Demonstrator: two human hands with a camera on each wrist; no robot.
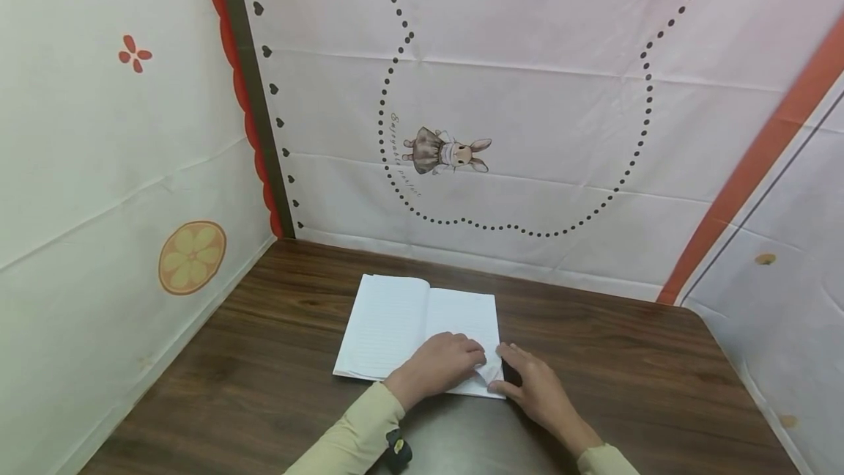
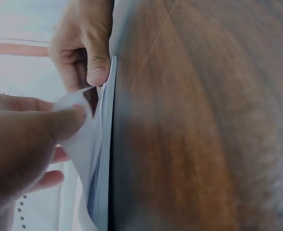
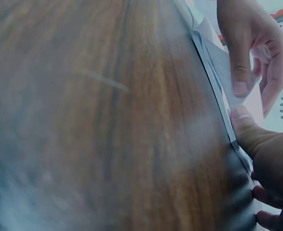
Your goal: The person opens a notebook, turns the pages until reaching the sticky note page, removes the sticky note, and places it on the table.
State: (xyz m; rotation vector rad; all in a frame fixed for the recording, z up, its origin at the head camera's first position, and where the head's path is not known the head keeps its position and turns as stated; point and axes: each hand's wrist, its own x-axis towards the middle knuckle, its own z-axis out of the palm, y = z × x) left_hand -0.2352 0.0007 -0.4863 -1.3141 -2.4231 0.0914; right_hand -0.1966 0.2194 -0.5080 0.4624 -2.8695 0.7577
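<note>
A notebook (image 1: 389,321) with lined white pages lies spread on the table. My left hand (image 1: 440,363) reaches over its right-hand page and pinches a lifted sheet (image 1: 489,371) near the lower right corner. In the left wrist view, the thumb of that left hand (image 2: 31,139) lies on the sheet, which bends up from the pages below. My right hand (image 1: 539,391) grips the notebook's lower right corner, its thumb at the bottom edge and its forefinger at the right side. The right wrist view has this thumb (image 3: 245,122) right at the sheet's edge, near the left hand's fingertips.
The dark wood-grain table (image 1: 264,358) extends on both sides of the notebook. Printed white cloth (image 1: 527,130) hangs behind it, with more cloth at left and right. A small dark object (image 1: 398,451) is at the left sleeve.
</note>
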